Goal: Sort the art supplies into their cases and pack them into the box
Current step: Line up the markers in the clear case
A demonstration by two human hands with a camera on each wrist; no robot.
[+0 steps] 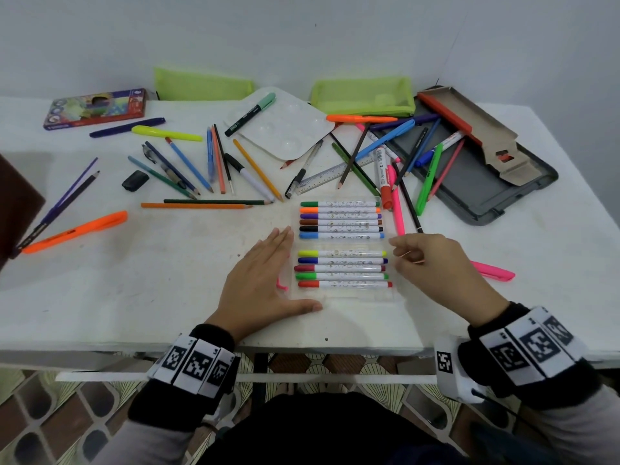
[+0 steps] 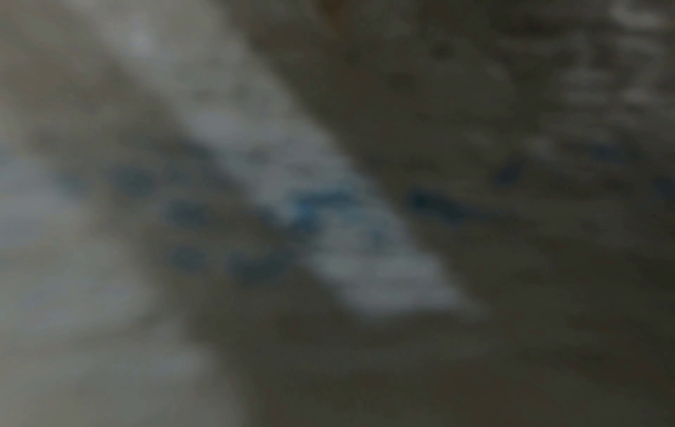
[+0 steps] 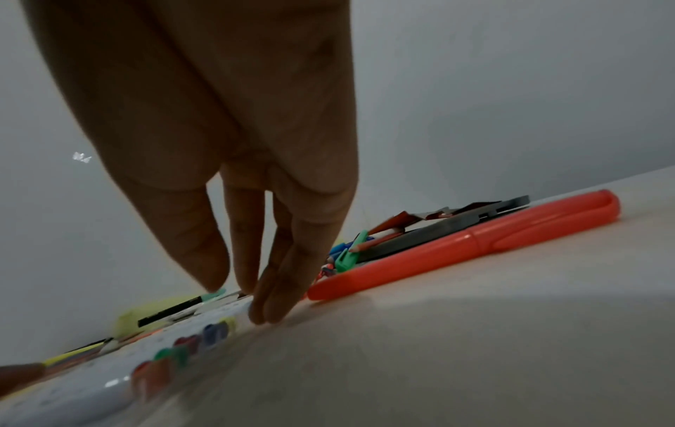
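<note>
clear marker case (image 1: pixel 344 245) sat near the table's (image 1: pixel 134 297) front edge. left hand (image 1: pixel 265 276) lay flat and wide beside it, right hand (image 1: pixel 436 266) fingers loosely bent at its right end, holding nothing. risk: markers (image 1: pixel 340 219) spilling if the case got nudged.

White table (image 1: pixel 134 297), scuffed and lightly stained, pushed against a plain white wall (image 1: pixel 302 35). A white rail runs beneath its near edge. Floor (image 1: pixel 50 414) has patterned brown and cream tiles. Soft, even light; faint shadows on the tabletop.
</note>
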